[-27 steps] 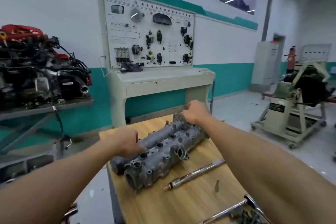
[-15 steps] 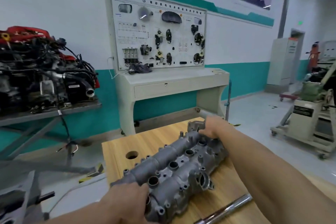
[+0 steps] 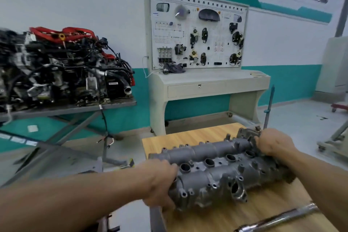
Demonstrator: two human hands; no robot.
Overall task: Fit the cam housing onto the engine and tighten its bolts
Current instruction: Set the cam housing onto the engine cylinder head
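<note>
Both hands clamped on the cam housing (image 3: 216,172), one per end. Left hand (image 3: 160,182) curled round the near end, fingers over the top edge, thumb side underneath. Right hand (image 3: 273,145) curled over the far end by the flange; its fingertips are hidden behind the casting. Long axis of the housing runs roughly 8 o'clock to 2 o'clock across the view, plug holes facing up. It sits over the near-left part of the wooden table (image 3: 188,135), near end about at the table's edge; cannot tell whether it is lifted clear of the top or resting on it. Only engine (image 3: 66,66) in view stands on a steel frame at about 10 o'clock from the housing, well apart across open floor, left hand the nearer to it. If that is the target, the carry swings left, left end leading. Long steel wrench handle (image 3: 278,218) lies on the table at 5 o'clock, untouched. Bolting not yet begun.
</note>
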